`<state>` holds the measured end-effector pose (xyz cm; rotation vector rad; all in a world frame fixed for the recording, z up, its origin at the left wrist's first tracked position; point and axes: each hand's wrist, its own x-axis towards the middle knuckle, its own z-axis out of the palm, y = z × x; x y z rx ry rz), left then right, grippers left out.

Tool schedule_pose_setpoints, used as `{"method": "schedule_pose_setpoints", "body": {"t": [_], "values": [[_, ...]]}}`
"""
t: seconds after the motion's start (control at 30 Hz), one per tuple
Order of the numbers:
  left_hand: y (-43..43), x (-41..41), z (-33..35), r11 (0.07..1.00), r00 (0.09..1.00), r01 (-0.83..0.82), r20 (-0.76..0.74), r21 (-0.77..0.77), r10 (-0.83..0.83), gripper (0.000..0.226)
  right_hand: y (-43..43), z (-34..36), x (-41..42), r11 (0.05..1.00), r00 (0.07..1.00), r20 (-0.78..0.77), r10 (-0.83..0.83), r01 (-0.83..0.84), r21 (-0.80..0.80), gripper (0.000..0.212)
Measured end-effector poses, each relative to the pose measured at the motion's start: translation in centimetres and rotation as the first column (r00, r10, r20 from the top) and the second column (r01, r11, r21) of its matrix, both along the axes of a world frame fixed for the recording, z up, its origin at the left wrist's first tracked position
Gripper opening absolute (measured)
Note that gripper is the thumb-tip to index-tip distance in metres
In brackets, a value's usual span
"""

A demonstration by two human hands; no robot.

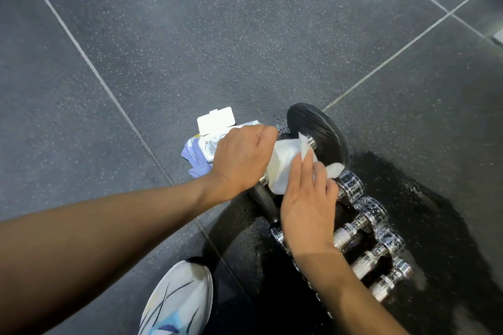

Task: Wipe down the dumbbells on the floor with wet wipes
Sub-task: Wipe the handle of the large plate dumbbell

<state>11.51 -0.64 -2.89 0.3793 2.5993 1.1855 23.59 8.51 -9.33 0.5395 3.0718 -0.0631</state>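
A black dumbbell (318, 133) lies on the dark floor, its handle wrapped in a white wet wipe (285, 163). My left hand (242, 158) curls round the wrapped handle at its near end. My right hand (307, 198) lies flat on the wipe with straight fingers, pressing it against the handle. Behind my left hand sits the wet wipes pack (209, 141) with its white lid flipped up. Several chrome dumbbells (367, 228) lie in a row to the right and below, partly hidden under my right wrist.
The floor is dark speckled rubber tiles (190, 35) with pale seams. A wet dark patch (408, 198) surrounds the dumbbells. My white shoe (179, 302) stands at the bottom, left of the chrome row.
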Motion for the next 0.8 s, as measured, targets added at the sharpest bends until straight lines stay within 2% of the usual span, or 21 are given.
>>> {"method": "schedule_pose_setpoints", "body": {"t": [0.03,0.07,0.1,0.13,0.17,0.2,0.23,0.27,0.33,0.43,0.5,0.57,0.63,0.73,0.8], "values": [[0.0,0.0,0.0,1.000,1.000,-0.004,0.001,0.003,0.004,0.041,0.0,0.0,0.4,0.990,0.997,-0.063,-0.054,0.045,-0.135,0.053],[0.0,0.0,0.0,1.000,1.000,-0.002,0.002,0.005,0.002,0.042,0.1,0.3,0.5,0.931,0.984,-0.092,-0.154,0.113,-0.346,0.048],[0.0,0.0,0.1,1.000,1.000,0.008,0.001,0.004,-0.008,0.042,0.3,0.7,0.4,0.781,0.959,-0.036,-0.282,0.208,-0.589,0.044],[0.0,0.1,0.0,1.000,1.000,0.019,0.002,0.002,-0.019,0.042,0.5,1.3,0.0,0.519,0.915,0.071,-0.396,0.288,-0.805,0.039],[0.0,0.1,0.0,1.000,1.000,0.027,0.002,0.002,-0.027,0.042,0.4,2.0,-0.6,0.236,0.858,0.161,-0.487,0.307,-0.922,0.038],[-0.1,0.2,0.0,1.000,1.000,0.029,0.003,0.005,-0.029,0.043,0.4,2.3,-1.1,0.003,0.789,0.239,-0.566,0.292,-0.957,0.035],[-0.1,0.1,-0.1,1.000,1.000,0.028,0.004,0.007,-0.028,0.044,0.7,2.4,-1.7,-0.190,0.710,0.329,-0.623,0.270,-0.944,0.031],[-0.1,0.1,-0.1,1.000,1.000,0.026,0.005,0.006,-0.026,0.044,1.0,2.4,-2.3,-0.346,0.638,0.403,-0.656,0.221,-0.912,0.027],[-0.1,0.0,-0.1,0.999,0.999,0.034,0.004,-0.015,-0.033,0.045,1.8,2.2,-3.4,-0.543,0.565,0.495,-0.660,0.097,-0.834,0.026],[-0.1,0.0,0.1,0.999,0.999,0.034,-0.008,-0.031,-0.034,0.044,3.1,1.4,-4.8,-0.690,0.648,0.486,-0.587,-0.085,-0.719,0.045],[-0.1,0.1,0.2,0.999,0.999,0.032,-0.012,-0.038,-0.032,0.043,3.2,1.4,-6.0,-0.738,0.711,0.446,-0.544,-0.153,-0.657,0.067],[-0.1,0.0,0.2,1.000,1.000,0.024,-0.001,-0.014,-0.024,0.043,3.3,0.8,-7.0,-0.780,0.737,0.427,-0.524,-0.215,-0.587,0.075],[-0.2,-0.1,0.2,1.000,1.000,0.018,0.013,0.004,-0.018,0.044,3.4,0.3,-7.5,-0.799,0.746,0.438,-0.501,-0.205,-0.565,0.063],[-0.1,-0.1,0.2,1.000,1.000,0.013,0.016,0.010,-0.013,0.042,3.4,0.1,-7.3,-0.828,0.768,0.464,-0.442,-0.150,-0.540,0.031],[-0.1,0.0,0.2,1.000,1.000,0.015,0.016,0.004,-0.015,0.041,3.2,-0.1,-6.9,-0.840,0.765,0.487,-0.422,-0.128,-0.527,0.027]]}}
